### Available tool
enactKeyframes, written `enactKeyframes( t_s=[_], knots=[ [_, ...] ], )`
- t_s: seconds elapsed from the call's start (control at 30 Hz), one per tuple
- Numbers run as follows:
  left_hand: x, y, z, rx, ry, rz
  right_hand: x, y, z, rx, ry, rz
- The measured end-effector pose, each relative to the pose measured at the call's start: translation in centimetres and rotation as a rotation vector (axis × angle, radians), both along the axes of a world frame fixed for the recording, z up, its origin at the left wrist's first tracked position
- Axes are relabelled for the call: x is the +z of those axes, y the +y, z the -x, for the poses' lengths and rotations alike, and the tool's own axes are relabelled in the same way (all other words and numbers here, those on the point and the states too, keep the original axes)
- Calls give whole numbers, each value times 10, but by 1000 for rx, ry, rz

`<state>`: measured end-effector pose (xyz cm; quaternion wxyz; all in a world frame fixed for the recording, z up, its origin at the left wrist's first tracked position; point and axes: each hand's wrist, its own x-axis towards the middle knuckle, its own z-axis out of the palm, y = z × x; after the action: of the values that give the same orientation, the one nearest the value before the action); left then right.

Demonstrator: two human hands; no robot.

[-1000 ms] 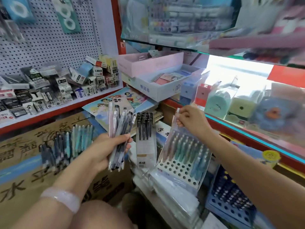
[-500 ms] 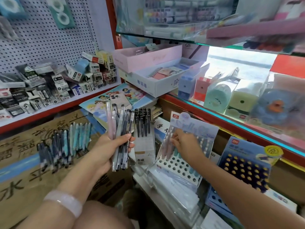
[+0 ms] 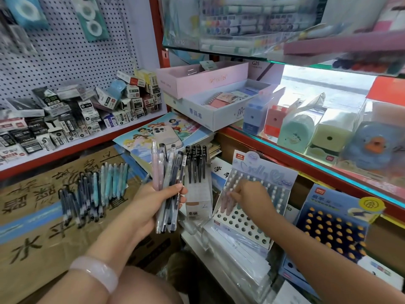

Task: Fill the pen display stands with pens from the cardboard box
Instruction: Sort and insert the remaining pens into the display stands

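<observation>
Restocking a pen stand, bundle in one hand, other hand at the holes.

Left hand (image 3: 151, 207) grips a bundle of pens (image 3: 167, 183), long axes near upright, just left of the pale tilted display stand (image 3: 243, 224). Right hand (image 3: 252, 194) is on the stand's upper rows, fingers curled at a pen there; grip unclear. Lower holes unfilled. More pens (image 3: 94, 194) lie on the cardboard box (image 3: 32, 238), far left.

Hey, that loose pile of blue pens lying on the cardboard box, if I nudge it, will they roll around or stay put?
The loose pens look round and slim, so a nudge would probably roll some sideways. They lie side by side on the flat cardboard box with nothing visible to stop them. They also look light, so they should scatter easily.
</observation>
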<state>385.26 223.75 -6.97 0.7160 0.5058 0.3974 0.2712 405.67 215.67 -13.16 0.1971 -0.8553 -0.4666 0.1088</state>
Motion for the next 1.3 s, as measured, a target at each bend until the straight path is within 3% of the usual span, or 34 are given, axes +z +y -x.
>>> enactKeyframes(
  t_s=[0.1,0.23,0.3,0.53,0.73,0.9,1.0,1.13,1.3],
  knots=[
    [-1,-2,0,-29,4,-9,29,4,12,-29,86,-217],
    [-3,-7,-1,-81,8,-27,68,16,42,135,671,-325],
    [-2,-9,-1,-95,-5,-31,76,21,52,154,837,-352],
    [-3,-4,8,-118,-14,1,71,39,61,145,972,-327],
    [-6,8,12,-87,-8,36,77,53,55,123,978,-338],
    [-11,26,17,-65,25,51,93,67,24,-52,918,-497],
    [-20,39,20,-25,87,25,89,78,3,-156,719,-572],
    [-31,53,20,28,78,49,67,86,-8,-139,266,-502],
    [-37,62,14,68,64,47,36,98,-7,-63,119,-362]
  ],
)
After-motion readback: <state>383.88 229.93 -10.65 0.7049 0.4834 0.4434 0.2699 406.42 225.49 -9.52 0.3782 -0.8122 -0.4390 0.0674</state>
